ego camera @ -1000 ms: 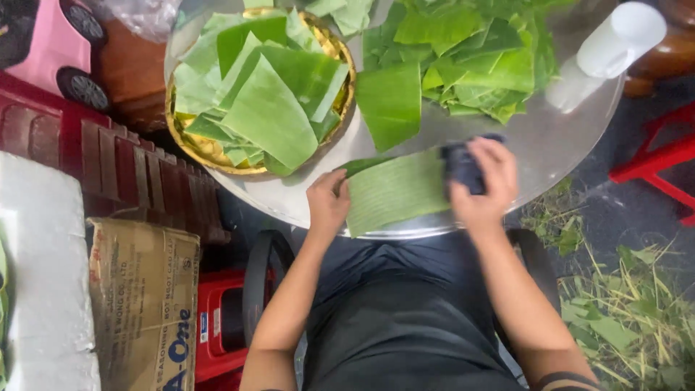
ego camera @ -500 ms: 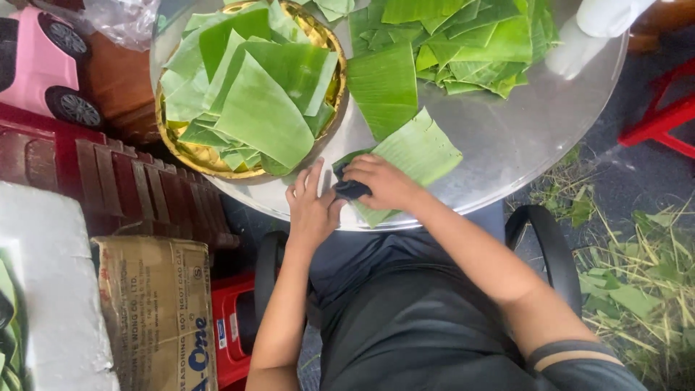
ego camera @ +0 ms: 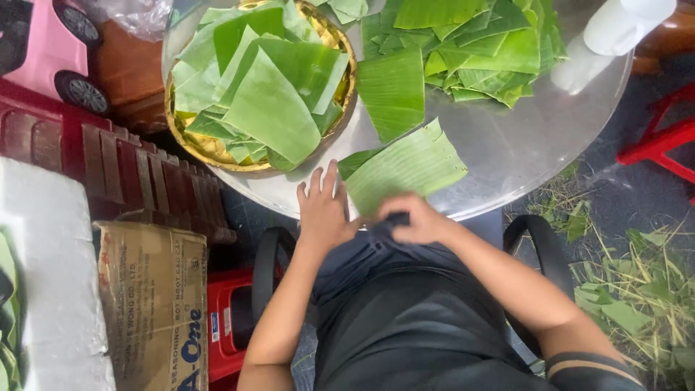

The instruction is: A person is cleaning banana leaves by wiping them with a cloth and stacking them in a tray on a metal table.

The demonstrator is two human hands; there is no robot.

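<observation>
Your left hand (ego camera: 323, 210) lies flat on the near rim of the round metal table (ego camera: 521, 145), fingers spread and empty, its fingertips just beside the near-left corner of the banana leaf piece (ego camera: 405, 168). That leaf piece is a pale green, roughly rectangular cut, finely ribbed, lying flat and slanted near the table's front edge, with a darker green strip showing along its left end. Its near edge disappears under your hands, so where it stops is hard to say.

Move right and your right hand (ego camera: 416, 219) is curled over a small dark object (ego camera: 394, 217) at the table's edge, right by the leaf's near side. It is blurred, and only a sliver of the dark thing shows between your fingers; what it is cannot be made out, and how firmly you grip it is unclear too.

Up and to the left, a round golden tray (ego camera: 346, 51) holds a stack of cut leaf pieces. Right of it, a loose pile of leaves (ego camera: 470, 51) runs off the top of the view. Further right a white bottle (ego camera: 615, 36) lies tilted, its top cut off by the frame.
</observation>
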